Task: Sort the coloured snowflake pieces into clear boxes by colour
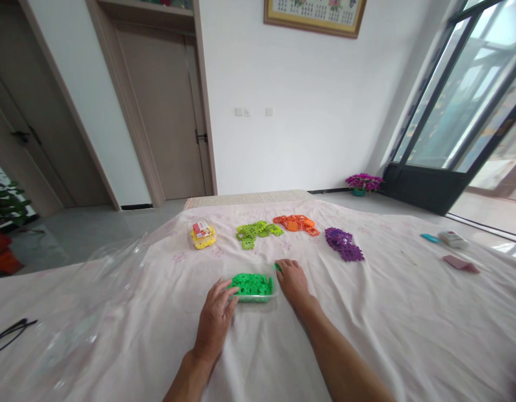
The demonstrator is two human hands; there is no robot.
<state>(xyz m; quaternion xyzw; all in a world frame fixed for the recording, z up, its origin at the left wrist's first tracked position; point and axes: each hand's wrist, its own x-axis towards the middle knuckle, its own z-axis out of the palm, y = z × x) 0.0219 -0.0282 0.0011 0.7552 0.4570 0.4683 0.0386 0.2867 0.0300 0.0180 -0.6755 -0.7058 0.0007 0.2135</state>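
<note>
A clear plastic container full of green flower-shaped plastic building pieces stands on the cloth in front of me. At its left end my left hand holds the wall, with the fingers over the rim and the thumb at the front. My right hand is at the right end, fingers bent down beside the rim. A bit of a green building piece shows at its fingertips. A transparent lid seems to lie flat on the left, partly behind my left hand.
Behind the container lie lime-green pieces, orange pieces and purple pieces. A closed box of yellow pieces stands at left. Crumpled clear plastic and a black cord-like thing lie farther left; a pink cloth lies right.
</note>
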